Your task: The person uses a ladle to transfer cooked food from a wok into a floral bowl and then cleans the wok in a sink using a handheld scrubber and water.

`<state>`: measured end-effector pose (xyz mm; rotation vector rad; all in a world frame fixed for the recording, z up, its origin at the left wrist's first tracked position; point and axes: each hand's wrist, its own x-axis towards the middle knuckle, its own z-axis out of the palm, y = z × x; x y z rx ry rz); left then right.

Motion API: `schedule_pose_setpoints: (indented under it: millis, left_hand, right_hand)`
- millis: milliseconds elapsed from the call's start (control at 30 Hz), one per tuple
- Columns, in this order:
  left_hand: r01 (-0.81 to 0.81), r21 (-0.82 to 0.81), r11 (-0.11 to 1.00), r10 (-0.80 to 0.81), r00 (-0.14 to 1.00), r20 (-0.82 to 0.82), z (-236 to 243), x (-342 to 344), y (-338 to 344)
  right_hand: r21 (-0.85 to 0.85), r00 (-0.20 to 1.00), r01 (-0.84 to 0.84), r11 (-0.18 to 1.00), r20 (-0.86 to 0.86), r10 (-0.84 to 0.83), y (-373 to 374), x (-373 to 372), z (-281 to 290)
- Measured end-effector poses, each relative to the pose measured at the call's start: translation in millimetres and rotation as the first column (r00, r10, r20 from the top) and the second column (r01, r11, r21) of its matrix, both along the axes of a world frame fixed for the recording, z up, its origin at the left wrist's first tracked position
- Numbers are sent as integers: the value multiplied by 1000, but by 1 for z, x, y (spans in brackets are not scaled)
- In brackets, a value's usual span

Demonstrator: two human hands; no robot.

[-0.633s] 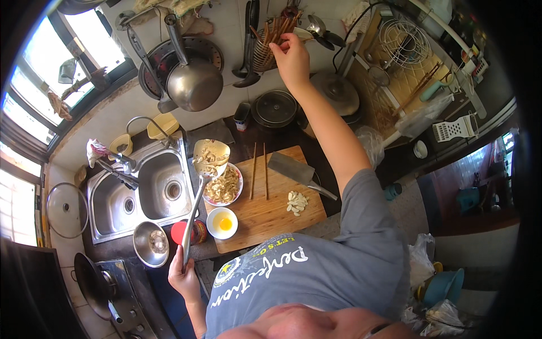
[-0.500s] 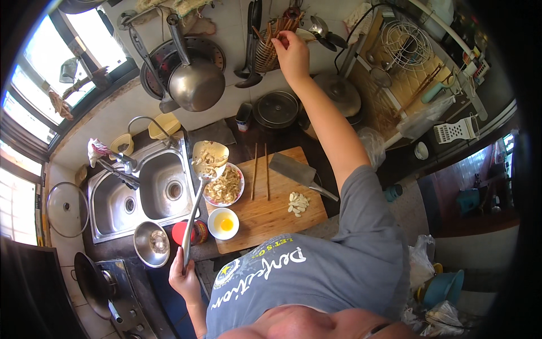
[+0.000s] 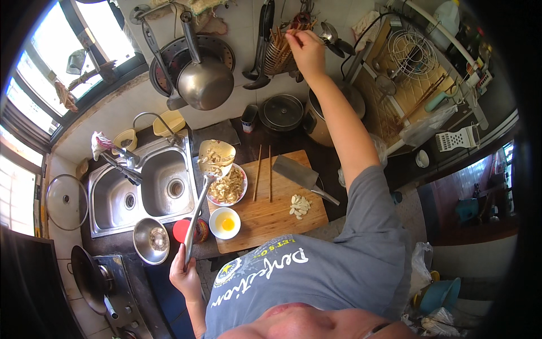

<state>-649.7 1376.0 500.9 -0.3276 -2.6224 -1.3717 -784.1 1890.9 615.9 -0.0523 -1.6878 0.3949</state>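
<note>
My left hand (image 3: 185, 273) grips the long metal handle of a wok spatula (image 3: 199, 217). Cooked pale food strips lie on its blade, which hovers over a bowl of similar food (image 3: 227, 187). At the wall, my right hand (image 3: 309, 52) reaches up with fingers pinched at the tops of wooden chopsticks (image 3: 278, 38) in a wire holder (image 3: 278, 60); how many it pinches is hidden. A white bowl with egg yolk (image 3: 227, 225), two loose chopsticks (image 3: 257, 174), a cleaver (image 3: 296, 172) and peeled garlic cloves (image 3: 300, 206) are on the cutting board (image 3: 265, 223).
A double sink (image 3: 164, 186) lies left of the board, with a steel bowl (image 3: 151, 241) and red-lidded jar (image 3: 195, 232) in front. A wok (image 3: 90, 279) sits at lower left. Pans (image 3: 206, 85) and ladles (image 3: 258, 82) hang on the wall. A lidded pan (image 3: 280, 112) stands behind the board.
The whole view has shifted slightly. My right hand stays at the chopstick holder, its fingers now a little deeper among the chopstick tops. My left hand keeps the spatula over the food bowl.
</note>
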Motion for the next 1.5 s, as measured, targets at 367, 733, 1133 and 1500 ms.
schedule_pose_setpoints:
  millis: [367, 733, 1133, 1500]
  left_hand:
    - [-28, -349, 937, -20, 991, -134, 16, -12, -15]
    - [-11, -376, 926, -50, 987, -152, 5, -25, -25]
    - [-13, -463, 886, -107, 967, -231, -3, -23, -19]
    - [-30, -591, 806, -144, 959, -245, -15, -26, -19]
  right_hand:
    - [-311, 769, -583, 751, 89, 633, -113, 128, -6]
    - [-1000, 464, -27, -5, -17, 886, -189, 245, -225]
    - [-638, 659, -174, 750, 491, 570, -189, 183, -215]
    - [-697, 505, -575, 427, 108, 856, -215, 102, -184]
